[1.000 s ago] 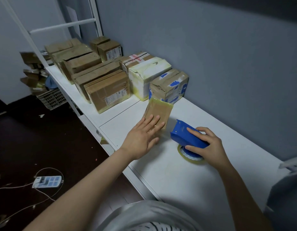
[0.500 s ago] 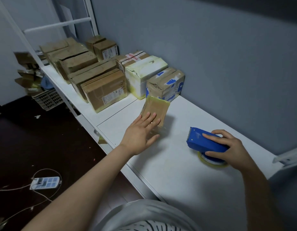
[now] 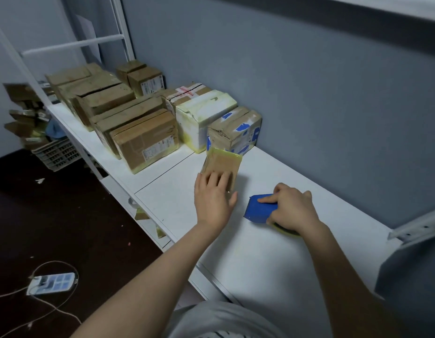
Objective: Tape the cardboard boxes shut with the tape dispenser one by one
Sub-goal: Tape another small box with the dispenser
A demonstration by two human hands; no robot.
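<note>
Change noted: a second ago the blue tape dispenser (image 3: 260,210) sat close beside the small box (image 3: 223,164). Half a second ago it had been drawn well off to the person's right. It now lies back near the box, just beside the left hand (image 3: 212,201) but not touching it. No strip of tape can be made out between dispenser and box. The box already shows a yellowish band of tape across its far end. In my judgement one pass has been laid and torn off, and either a second pass or a change of box is due.

The left hand has stayed put, its fingers (image 3: 217,180) straight, slightly spread and pressed flat on the near end of the box, pinning it to the white surface (image 3: 260,269). The right hand (image 3: 294,212) grips the dispenser, fingers (image 3: 269,199) curled round its body with one laid along the top.

The small box lies in the middle of the surface, just in front of the row of boxes (image 3: 148,140) along the wall (image 3: 309,93). Those boxes crowd its far end and leave little room for a stroke in that direction. On the floor (image 3: 65,228), off to the left, are a crate (image 3: 56,154) and a phone (image 3: 52,282) on a cable, both well clear of the work.
</note>
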